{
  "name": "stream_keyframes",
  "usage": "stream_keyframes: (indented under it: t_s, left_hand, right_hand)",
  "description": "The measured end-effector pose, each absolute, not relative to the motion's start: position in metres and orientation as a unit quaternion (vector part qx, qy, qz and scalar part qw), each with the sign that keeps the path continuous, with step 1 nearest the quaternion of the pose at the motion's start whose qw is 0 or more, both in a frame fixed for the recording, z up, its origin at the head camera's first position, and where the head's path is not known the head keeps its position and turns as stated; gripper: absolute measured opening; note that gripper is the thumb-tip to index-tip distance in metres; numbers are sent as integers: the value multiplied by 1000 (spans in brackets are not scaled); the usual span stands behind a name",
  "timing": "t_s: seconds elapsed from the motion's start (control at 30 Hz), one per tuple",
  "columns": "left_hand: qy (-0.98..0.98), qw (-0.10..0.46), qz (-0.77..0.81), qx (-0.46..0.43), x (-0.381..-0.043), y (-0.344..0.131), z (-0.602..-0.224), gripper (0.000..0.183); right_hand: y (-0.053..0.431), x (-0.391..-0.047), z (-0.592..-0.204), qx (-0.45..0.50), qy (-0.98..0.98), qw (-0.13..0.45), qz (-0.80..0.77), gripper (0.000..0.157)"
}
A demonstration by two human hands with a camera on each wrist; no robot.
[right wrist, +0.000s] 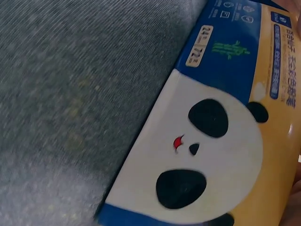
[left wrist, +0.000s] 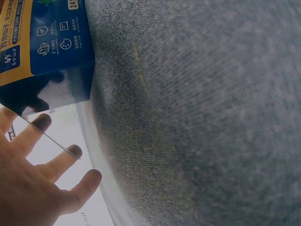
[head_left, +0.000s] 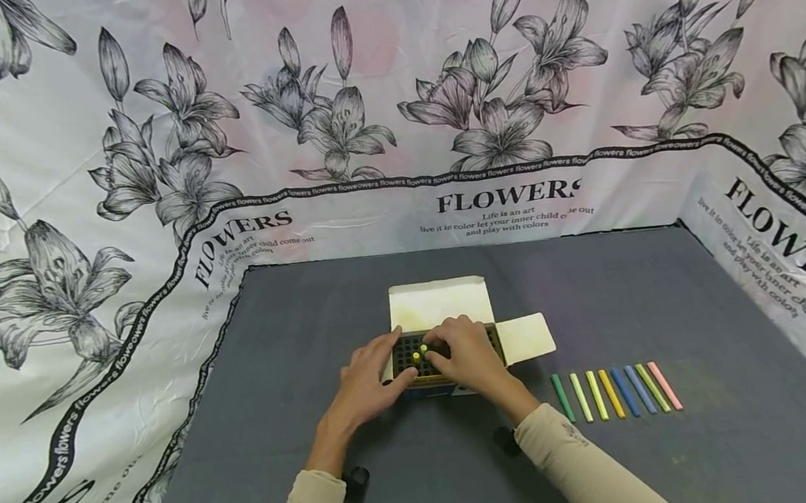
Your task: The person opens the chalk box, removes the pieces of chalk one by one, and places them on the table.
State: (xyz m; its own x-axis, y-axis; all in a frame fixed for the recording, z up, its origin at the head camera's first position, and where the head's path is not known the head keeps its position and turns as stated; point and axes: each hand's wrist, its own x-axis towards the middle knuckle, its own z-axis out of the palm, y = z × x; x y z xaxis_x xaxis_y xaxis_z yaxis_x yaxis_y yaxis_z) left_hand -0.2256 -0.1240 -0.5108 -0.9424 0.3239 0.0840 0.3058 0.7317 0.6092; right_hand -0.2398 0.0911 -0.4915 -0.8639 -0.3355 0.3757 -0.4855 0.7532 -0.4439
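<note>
A cardboard chalk box [head_left: 428, 391] stands with its lid up, its black insert [head_left: 402, 356] full of round holes. In the right wrist view its blue and yellow side carries a panda face. My left hand [head_left: 367, 376] rests at the box's left end, thumb by the front edge and index finger towards the back corner; the left wrist view shows the other fingers spread beside the box. Over the insert, my right hand [head_left: 467, 353] pinches a yellow-green chalk stick [head_left: 424, 348] between thumb and finger. Another yellow chalk [head_left: 417, 357] stands upright in a hole.
Right of the box, several chalk sticks [head_left: 613, 394] in green, yellow, orange, blue and pink lie in a row on the grey cloth [head_left: 292, 320]. A white side flap [head_left: 526, 338] sticks out rightward, and the lid [head_left: 440, 303] leans back. Flower-printed fabric [head_left: 355, 215] surrounds the table.
</note>
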Motion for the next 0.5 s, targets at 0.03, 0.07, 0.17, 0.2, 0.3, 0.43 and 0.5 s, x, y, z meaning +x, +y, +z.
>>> stream_keyframes:
  t_s: [0.03, 0.07, 0.17, 0.2, 0.3, 0.43, 0.5]
  left_hand:
    - [931, 14, 324, 169, -226, -124, -511, 72]
    - [931, 14, 323, 169, -225, -123, -511, 72]
    - [932, 14, 321, 167, -225, -123, -510, 72]
    - [932, 13, 321, 167, -225, -123, -510, 72]
    - [932, 12, 321, 168, -225, -123, -510, 72]
    - [932, 10, 322, 168, -225, -123, -511, 72]
    - [932, 9, 321, 167, -226, -123, -511, 72]
  right_hand:
    - [90, -240, -492, 221, -927, 140, 269, 15]
    - [90, -240, -492, 220, -927, 142, 269, 13]
    - [89, -241, -493, 219, -926, 146, 269, 10]
    - [89, -241, -494, 219, -926, 148, 270, 9]
    - [88, -242, -495, 221, -925, 155, 267, 8]
    - [89, -242, -496, 225, -921, 162, 273, 7]
    - [89, -243, -497, 224, -919, 163, 282, 6]
